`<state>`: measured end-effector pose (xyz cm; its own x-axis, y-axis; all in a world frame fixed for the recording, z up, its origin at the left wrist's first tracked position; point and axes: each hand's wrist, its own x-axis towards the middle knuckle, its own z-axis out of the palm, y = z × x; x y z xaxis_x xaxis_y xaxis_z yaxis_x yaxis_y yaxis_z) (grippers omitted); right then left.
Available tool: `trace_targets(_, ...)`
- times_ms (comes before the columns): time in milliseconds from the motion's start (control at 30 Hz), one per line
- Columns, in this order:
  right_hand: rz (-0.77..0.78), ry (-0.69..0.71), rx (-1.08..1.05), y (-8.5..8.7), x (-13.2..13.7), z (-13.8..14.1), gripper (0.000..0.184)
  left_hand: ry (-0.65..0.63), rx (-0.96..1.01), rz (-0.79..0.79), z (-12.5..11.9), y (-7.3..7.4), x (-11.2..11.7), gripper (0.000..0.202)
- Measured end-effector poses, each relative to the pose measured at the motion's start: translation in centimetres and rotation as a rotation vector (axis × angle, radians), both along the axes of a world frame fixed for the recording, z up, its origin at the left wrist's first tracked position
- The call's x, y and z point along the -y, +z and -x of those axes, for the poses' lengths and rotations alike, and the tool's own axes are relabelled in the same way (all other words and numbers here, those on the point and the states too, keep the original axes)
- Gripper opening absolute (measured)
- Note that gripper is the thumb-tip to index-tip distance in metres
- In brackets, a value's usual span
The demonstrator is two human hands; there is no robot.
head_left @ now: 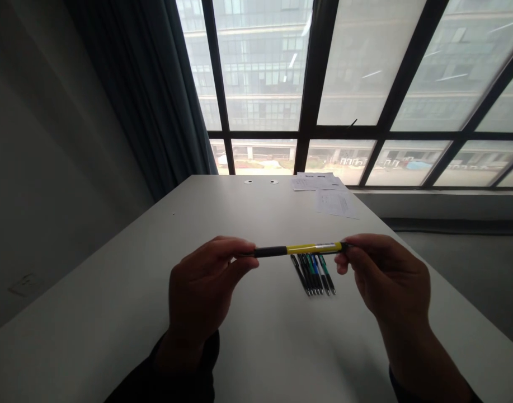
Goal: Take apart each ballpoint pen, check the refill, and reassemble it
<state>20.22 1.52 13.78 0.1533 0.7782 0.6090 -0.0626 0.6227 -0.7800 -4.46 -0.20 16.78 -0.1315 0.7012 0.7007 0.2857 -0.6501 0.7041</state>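
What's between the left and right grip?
A yellow and black pen, held at its ends by the left grip and right grip, in the head view.

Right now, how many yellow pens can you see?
1 yellow pen, held by its ends between the left hand and right hand. The grouped pens behind show no yellow, though partly hidden.

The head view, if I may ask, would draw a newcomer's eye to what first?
Probably the yellow-and-black pen, held nearly level by the left hand and right hand, with a fingertip grip at each end. Just below it in the picture, several other pens lie on the white table. Beyond the table's far edge, the bright window stands out.
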Motion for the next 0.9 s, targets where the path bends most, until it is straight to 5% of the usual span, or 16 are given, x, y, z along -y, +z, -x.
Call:
trace_targets(400,0.082,-0.004,0.004,-0.4,0.4,0.5,0.015,0.223,0.032,0.114,-0.3,-0.4,0.3,0.01)
trace_targets(900,0.164,-0.026,0.003,0.0,1.5,0.6,0.009,0.205,-0.079,0.093,-0.2,-0.4,0.4,0.016)
